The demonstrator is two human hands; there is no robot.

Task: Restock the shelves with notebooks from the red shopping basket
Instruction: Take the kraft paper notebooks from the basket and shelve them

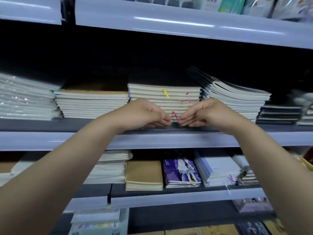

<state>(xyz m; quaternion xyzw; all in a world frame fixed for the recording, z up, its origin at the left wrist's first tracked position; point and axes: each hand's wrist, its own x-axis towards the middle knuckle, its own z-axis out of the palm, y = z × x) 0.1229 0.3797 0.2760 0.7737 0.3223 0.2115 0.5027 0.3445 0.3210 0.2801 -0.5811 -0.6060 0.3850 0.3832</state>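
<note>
Both bare forearms reach up to the middle shelf (50,141), where the left hand (145,114) and right hand (201,114) meet fingertip to fingertip at the foot of a stack of notebooks (164,97); fingers are loosely curled against the stack's front, and whether they pinch a notebook cannot be told. The cream-paged notebooks lie flat, page edges facing out, long axis running left to right, coloured ribbon markers (166,93) dangling

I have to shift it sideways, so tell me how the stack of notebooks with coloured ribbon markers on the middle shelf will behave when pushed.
The ribbon-marked stack is many notebooks high, so probably heavy. Loose thin books may shear, the top ones sliding. Both hands, left hand and right hand, sit low at its front, which suits pushing.
</note>
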